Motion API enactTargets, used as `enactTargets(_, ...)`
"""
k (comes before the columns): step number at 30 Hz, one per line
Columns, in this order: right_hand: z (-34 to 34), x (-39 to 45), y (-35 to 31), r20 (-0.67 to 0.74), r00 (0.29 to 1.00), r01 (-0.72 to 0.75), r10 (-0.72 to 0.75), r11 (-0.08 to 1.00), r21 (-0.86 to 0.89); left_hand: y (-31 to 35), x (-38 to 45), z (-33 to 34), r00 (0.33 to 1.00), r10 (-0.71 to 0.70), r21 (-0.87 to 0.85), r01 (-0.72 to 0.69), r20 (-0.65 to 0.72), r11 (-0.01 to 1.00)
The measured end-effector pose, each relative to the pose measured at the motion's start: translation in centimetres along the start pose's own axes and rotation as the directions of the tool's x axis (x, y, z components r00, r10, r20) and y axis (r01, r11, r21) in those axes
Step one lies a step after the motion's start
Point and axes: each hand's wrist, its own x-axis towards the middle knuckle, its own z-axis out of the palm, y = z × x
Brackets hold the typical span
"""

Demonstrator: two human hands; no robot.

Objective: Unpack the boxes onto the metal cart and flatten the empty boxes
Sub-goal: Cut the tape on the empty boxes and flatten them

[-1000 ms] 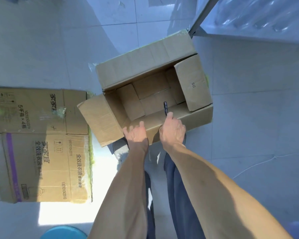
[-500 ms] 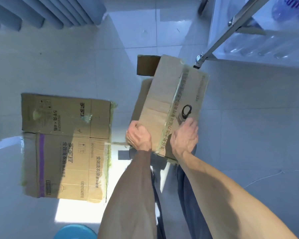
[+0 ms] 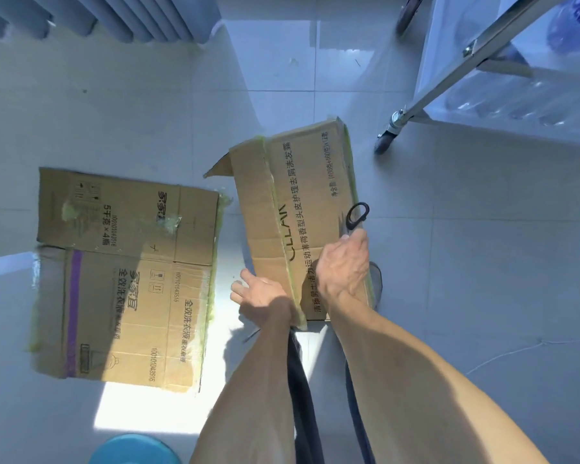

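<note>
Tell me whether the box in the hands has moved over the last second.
Yes. The box has turned from open-side-up to printed side up and folded flatter, now closer to the flattened boxes on the floor.

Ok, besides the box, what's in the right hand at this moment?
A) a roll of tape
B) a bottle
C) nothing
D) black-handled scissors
D: the right hand rests on the box while gripping the scissors, whose black loop handle sticks out above the knuckles.
</note>
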Motion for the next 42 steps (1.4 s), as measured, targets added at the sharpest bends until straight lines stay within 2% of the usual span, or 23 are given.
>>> enactTargets(3,0.7,-1.5,0.9,0.13,0.991,0.028,-0.025,0.999,-0.025,-1.1,1.4,-1.5,0.988,-0.017,-0.008,0.016,-0.154,1.0)
enactTargets(5,0.9,-2.4,1.4,0.22,0.975,0.047,-0.036,0.998,-0.049,-1.7,2.7,-2.5,0.97,0.059,0.014,-0.057,-0.235,0.998)
enactTargets(6,1.1,-3.0,1.0,0.284,0.958,0.048,-0.036,0.998,-0.039,-2.1,3.4,-2.8,0.963,0.129,0.052,-0.12,-0.238,0.991)
enactTargets(8,2.1,-4.6,0.0,0.445,0.895,0.031,-0.025,0.999,-0.007,-2.1,4.1,-3.3,0.969,0.203,0.074,-0.194,-0.143,0.978)
enactTargets(10,3.7,-6.1,-1.5,0.556,0.831,-0.08,0.029,0.994,0.068,-1.6,4.1,-3.4,0.95,0.286,0.072,-0.279,-0.125,0.958)
enactTargets(11,4.4,-6.6,-2.3,0.558,0.823,-0.19,0.104,0.977,0.097,-1.3,4.2,-3.5,0.942,0.31,0.092,-0.3,-0.131,0.949)
enactTargets(13,5.4,-6.7,-2.9,0.457,0.839,-0.392,0.294,0.91,0.133,-0.6,4.1,-3.6,0.946,0.316,0.181,-0.3,-0.069,0.937)
enactTargets(15,5.9,-5.8,-2.2,0.295,0.861,-0.465,0.413,0.875,0.133,-0.5,4.1,-3.3,0.956,0.292,0.229,-0.282,-0.014,0.932)
enactTargets(17,6.2,-4.3,-1.0,0.18,0.88,-0.462,0.439,0.88,0.114,-0.5,4.5,-2.8,0.945,0.326,0.234,-0.311,-0.029,0.921)
enactTargets(19,6.3,-2.7,0.2,0.143,0.89,-0.447,0.432,0.889,0.094,-0.4,4.8,-1.8,0.843,0.537,0.331,-0.504,-0.011,0.798)
enactTargets(21,6.0,-1.4,1.3,0.12,0.896,-0.439,0.428,0.895,0.078,0.0,4.5,-0.9,0.658,0.723,0.446,-0.722,0.209,0.529)
enactTargets(22,5.9,-0.8,1.7,0.104,0.898,-0.437,0.428,0.896,0.077,0.4,4.4,-0.5,0.565,0.77,0.445,-0.795,0.297,0.412)
enactTargets(23,5.6,-0.2,2.3,0.079,0.895,-0.444,0.438,0.893,0.079,0.9,4.1,0.0,0.501,0.782,0.425,-0.84,0.371,0.336)
enactTargets(24,5.3,0.4,2.6,0.057,0.891,-0.454,0.451,0.888,0.076,1.3,3.8,0.4,0.487,0.757,0.41,-0.856,0.436,0.315)
enactTargets(25,5.1,0.7,2.9,0.04,0.888,-0.46,0.459,0.885,0.069,1.6,3.6,0.9,0.529,0.702,0.394,-0.843,0.477,0.367)
enactTargets(26,4.8,1.1,3.1,0.036,0.891,-0.454,0.453,0.889,0.063,2.1,3.4,1.7,0.604,0.626,0.381,-0.797,0.493,0.47)
enactTargets(28,4.5,1.7,3.9,0.103,0.926,-0.372,0.364,0.926,0.069,3.1,2.8,3.3,0.779,0.418,0.39,-0.606,0.468,0.693)
enactTargets(30,4.1,1.9,4.7,0.201,0.946,-0.268,0.256,0.962,0.039,3.9,2.6,4.8,0.882,0.193,0.396,-0.376,0.43,0.838)
enactTargets(32,3.6,2.6,6.0,0.231,0.935,-0.275,0.268,0.961,0.001,4.4,2.3,6.6,0.905,0.055,0.411,-0.245,0.421,0.878)
enactTargets(35,3.9,4.5,7.2,0.217,0.924,-0.309,0.315,0.949,-0.064,5.8,1.4,9.0,0.926,0.006,0.438,-0.184,0.378,0.88)
enactTargets(38,4.2,6.9,7.8,0.204,0.923,-0.3,0.326,0.943,-0.146,6.1,1.8,11.3,0.971,-0.045,0.396,-0.053,0.234,0.917)
enactTargets(40,4.3,7.9,8.1,0.268,0.917,-0.255,0.294,0.952,-0.17,5.4,2.2,11.5,0.985,0.011,0.366,-0.074,0.172,0.928)
enactTargets(42,3.7,8.5,8.2,0.274,0.918,-0.24,0.286,0.952,-0.189,4.4,2.0,10.7,0.983,0.096,0.339,-0.144,0.155,0.93)
